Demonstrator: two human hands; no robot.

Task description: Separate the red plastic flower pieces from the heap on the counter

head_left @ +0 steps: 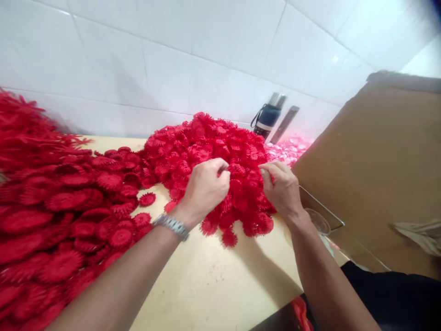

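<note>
My left hand (207,183), with a metal-band watch (171,225) on its wrist, is closed with thumb and fingers pinched together. Across from it, my right hand (281,186) is also curled, thumb against fingertips. What either pinch holds, if anything, is too small to make out. Both hands are raised in front of a heap of small red fringed discs (206,142), like petal pieces of artificial flowers. A bigger spread of flat red serrated discs (62,202) covers the left of the pale yellow table (206,285).
Longer red petal pieces (24,124) are piled at far left. Behind the heap stand a dark blue bottle (268,117) and a grey metal bar (285,124) near the tiled wall (165,69). Pink pieces (291,148) lie beside a large cardboard box (379,170). A clear round lid (317,220) is at right.
</note>
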